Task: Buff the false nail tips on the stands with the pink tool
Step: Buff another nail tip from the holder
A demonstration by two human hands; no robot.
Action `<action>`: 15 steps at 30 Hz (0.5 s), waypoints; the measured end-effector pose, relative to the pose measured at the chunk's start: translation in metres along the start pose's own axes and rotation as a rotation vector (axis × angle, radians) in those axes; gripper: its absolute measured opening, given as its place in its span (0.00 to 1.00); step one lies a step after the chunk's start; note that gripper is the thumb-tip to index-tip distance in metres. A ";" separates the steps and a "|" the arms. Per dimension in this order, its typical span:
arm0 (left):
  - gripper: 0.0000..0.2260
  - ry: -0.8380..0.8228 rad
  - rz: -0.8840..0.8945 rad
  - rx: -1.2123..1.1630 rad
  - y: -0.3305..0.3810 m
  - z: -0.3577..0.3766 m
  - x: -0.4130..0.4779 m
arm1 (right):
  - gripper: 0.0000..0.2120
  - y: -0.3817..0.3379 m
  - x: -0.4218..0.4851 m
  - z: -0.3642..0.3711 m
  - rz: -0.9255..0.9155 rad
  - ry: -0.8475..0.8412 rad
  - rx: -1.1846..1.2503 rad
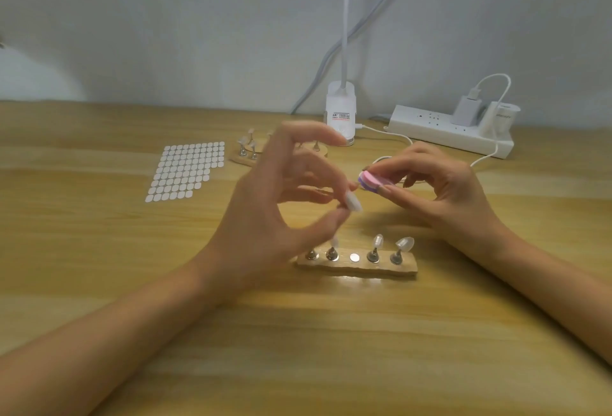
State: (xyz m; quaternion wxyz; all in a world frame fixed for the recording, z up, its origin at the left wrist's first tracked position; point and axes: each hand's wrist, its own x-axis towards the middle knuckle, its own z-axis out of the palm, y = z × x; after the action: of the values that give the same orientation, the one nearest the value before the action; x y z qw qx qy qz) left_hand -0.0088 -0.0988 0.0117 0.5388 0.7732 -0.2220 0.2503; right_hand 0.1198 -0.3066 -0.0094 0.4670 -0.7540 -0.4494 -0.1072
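Two bare forearms reach in from the lower corners over the wooden table (99,250). The left hand (265,217) is raised above the table, thumb and a fingertip pinching a pale nail tip (352,202); its forefinger arches up free. Just right of that tip, and close enough that I cannot tell whether they touch, is the pink tool (369,180), a small pink and purple block. The right hand (443,190) pinches it between thumb and fingertips.

Below the hands lies the near stand (356,266), a wooden bar. Four metal pegs stand upright on it: the leftmost is partly hidden by the left hand, and the other three each carry a clear tip. Between the second and third pegs shows a bare metal disc (354,257).

Farther back, at the left, a sheet of white dots (185,170) lies flat. Beside it is a second stand (245,156), partly behind the left hand, with blurred pegs and tips. Then comes a white lamp base (341,114) at the wall, and at the right a power strip (450,132) with a charger (467,110) plugged in and a white cable (493,151) running down from it.
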 end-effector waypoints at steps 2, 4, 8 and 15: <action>0.24 -0.097 0.048 0.133 0.003 0.007 -0.005 | 0.09 0.000 0.000 0.000 0.001 0.001 0.025; 0.25 -0.170 0.010 0.225 0.002 0.014 -0.009 | 0.09 -0.001 0.000 0.000 -0.002 -0.006 0.033; 0.26 -0.216 -0.086 0.311 -0.005 0.017 -0.011 | 0.11 0.000 0.000 -0.001 -0.007 -0.023 0.015; 0.26 -0.265 -0.276 0.198 -0.007 0.016 -0.008 | 0.10 0.002 0.000 -0.001 0.021 -0.006 0.000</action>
State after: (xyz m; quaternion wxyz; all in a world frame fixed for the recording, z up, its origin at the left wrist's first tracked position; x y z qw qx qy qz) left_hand -0.0085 -0.1110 -0.0034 0.4553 0.8716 -0.1573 0.0908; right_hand 0.1216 -0.3077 -0.0106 0.4668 -0.7589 -0.4429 -0.0999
